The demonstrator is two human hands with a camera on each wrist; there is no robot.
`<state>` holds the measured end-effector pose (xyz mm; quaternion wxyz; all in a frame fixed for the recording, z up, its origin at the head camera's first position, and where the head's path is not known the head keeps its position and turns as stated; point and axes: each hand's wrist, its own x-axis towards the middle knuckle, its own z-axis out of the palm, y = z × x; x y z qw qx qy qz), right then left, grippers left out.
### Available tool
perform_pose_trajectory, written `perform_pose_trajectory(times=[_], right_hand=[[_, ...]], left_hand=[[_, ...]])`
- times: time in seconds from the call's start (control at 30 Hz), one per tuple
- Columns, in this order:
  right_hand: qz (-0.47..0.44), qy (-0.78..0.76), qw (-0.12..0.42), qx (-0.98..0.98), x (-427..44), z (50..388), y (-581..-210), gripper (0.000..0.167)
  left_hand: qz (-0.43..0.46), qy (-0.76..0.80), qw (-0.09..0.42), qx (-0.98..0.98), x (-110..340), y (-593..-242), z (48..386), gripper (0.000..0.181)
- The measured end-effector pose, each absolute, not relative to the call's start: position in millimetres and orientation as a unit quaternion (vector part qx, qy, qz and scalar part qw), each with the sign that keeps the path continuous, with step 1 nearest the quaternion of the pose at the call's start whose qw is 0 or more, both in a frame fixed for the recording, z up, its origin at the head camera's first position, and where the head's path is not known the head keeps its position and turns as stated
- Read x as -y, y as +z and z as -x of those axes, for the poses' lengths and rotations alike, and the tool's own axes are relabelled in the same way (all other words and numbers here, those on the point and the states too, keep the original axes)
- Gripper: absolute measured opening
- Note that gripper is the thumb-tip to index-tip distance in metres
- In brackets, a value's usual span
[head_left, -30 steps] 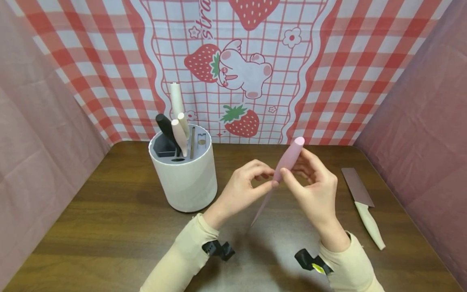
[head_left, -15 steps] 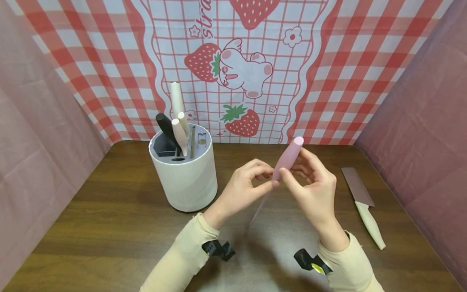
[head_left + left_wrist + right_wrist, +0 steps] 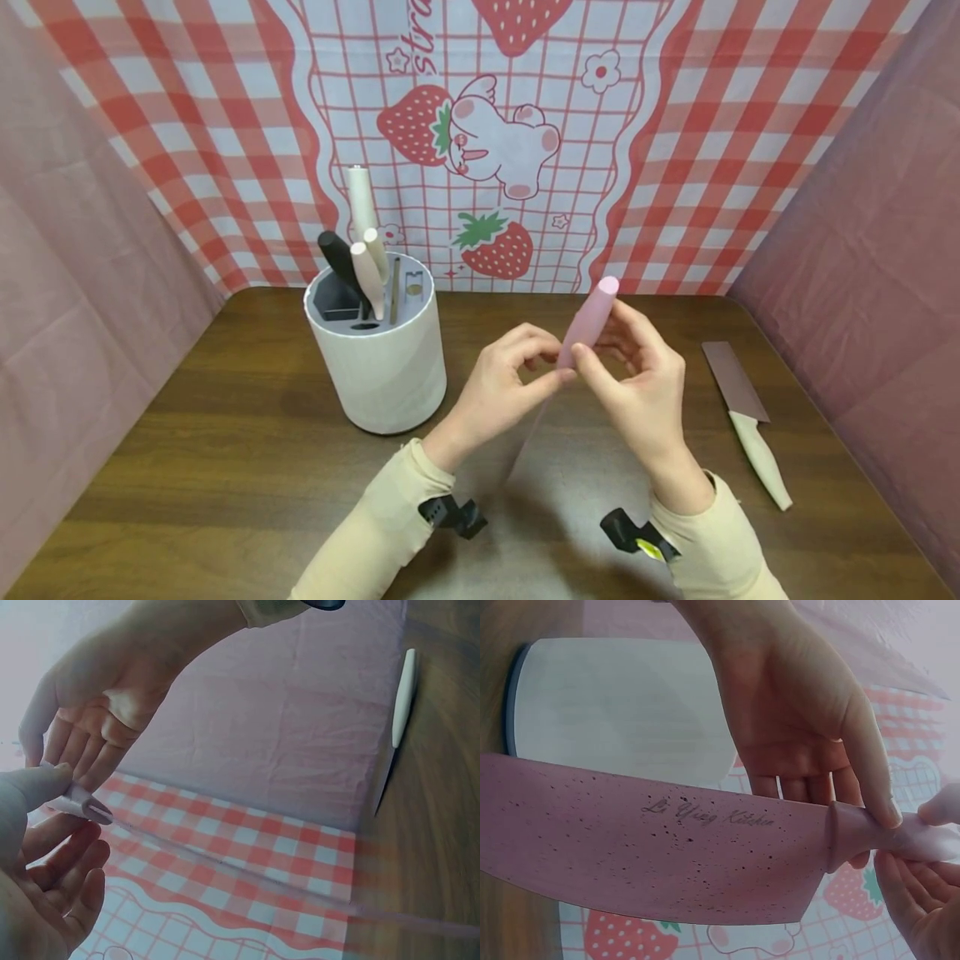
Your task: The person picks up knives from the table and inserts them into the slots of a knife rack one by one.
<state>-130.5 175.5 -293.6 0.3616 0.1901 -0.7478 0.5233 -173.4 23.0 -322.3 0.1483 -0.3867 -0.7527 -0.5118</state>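
A pink kitchen knife (image 3: 588, 321) is held aloft over the middle of the table, handle up and blade slanting down. Its broad, dark-speckled blade (image 3: 652, 847) carries script lettering; in the left wrist view it appears nearly edge-on. My left hand (image 3: 498, 379) pinches the handle's lower end near the blade between thumb and fingers. Higher up, my right hand (image 3: 645, 387) grips the same handle with thumb and fingertips. On the table to the right lies a cleaver (image 3: 735, 383) with a cream handle, its blade pointing away.
A white round knife block (image 3: 386, 379) stands left of my hands. White, cream, pale pink and black handles (image 3: 341, 262) stick up from its grey slotted top. A red-checked strawberry cloth (image 3: 495, 158) hangs behind the wooden table (image 3: 225, 467), with pink cloth at both sides.
The pink knife has tilted slightly; its handle end has shifted a little left and its blade tip lower. My right hand has moved slightly left. Both grips look the same.
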Motion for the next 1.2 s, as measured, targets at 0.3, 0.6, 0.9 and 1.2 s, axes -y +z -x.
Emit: perform_pose_trajectory(times=[0.3, 0.6, 0.9, 1.2], right_hand=[[-0.194, 0.502, 0.347, 0.768, -173.6, 127.7, -290.5, 0.045], [-0.190, 0.510, 0.342, 0.766, -171.4, 128.8, -290.4, 0.041], [-0.196, 0.519, 0.335, 0.762, -169.2, 132.2, -291.2, 0.041], [-0.200, 0.519, 0.338, 0.759, -168.7, 133.1, -290.9, 0.040]], left_hand=[[0.393, -0.501, 0.157, 0.755, -22.1, -323.8, 172.2, 0.019], [0.389, -0.514, 0.154, 0.749, -22.5, -325.3, 172.3, 0.020], [0.363, -0.574, 0.110, 0.726, -22.6, -324.1, 171.7, 0.023], [0.355, -0.598, 0.089, 0.713, -24.5, -321.3, 170.6, 0.023]])
